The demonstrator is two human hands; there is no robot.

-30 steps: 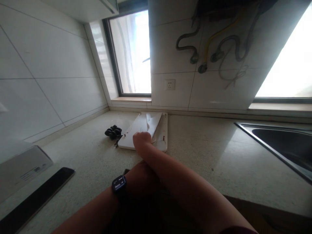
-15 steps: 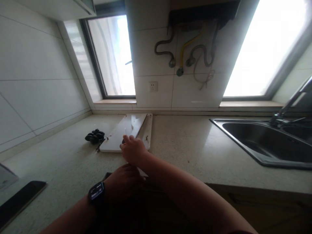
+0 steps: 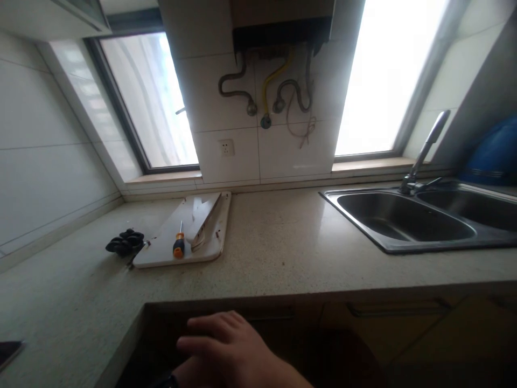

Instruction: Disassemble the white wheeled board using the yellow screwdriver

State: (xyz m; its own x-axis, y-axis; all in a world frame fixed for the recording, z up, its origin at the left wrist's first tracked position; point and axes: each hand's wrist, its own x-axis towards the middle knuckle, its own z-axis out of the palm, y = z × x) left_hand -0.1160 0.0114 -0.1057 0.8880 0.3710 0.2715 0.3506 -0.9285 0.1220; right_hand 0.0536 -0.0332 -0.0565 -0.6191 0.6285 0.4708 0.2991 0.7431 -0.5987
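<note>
My right hand (image 3: 230,350) hovers low at the bottom of the view, fingers stretched out toward the left and holding nothing, over a dark opening below the counter's front edge (image 3: 258,293). Under it, at the bottom edge, a dark scrap like a watch (image 3: 166,380) shows; my left hand's fingers are hidden. Farther back on the speckled counter lies a white board (image 3: 210,237). A screwdriver (image 3: 179,245) with an orange and black handle rests on it, well away from my hand. A cluster of small black wheels (image 3: 125,242) sits just left of the board.
A steel double sink (image 3: 404,221) with a tall faucet (image 3: 424,148) fills the right of the counter. A blue object (image 3: 495,153) stands at the far right. A dark phone corner (image 3: 8,350) shows at the left edge. Hoses (image 3: 266,91) and a socket (image 3: 227,147) are on the back wall.
My right hand has let go of the screwdriver, which now lies on the white board, and has drawn back to the counter's front edge. The view has swung right and down.
</note>
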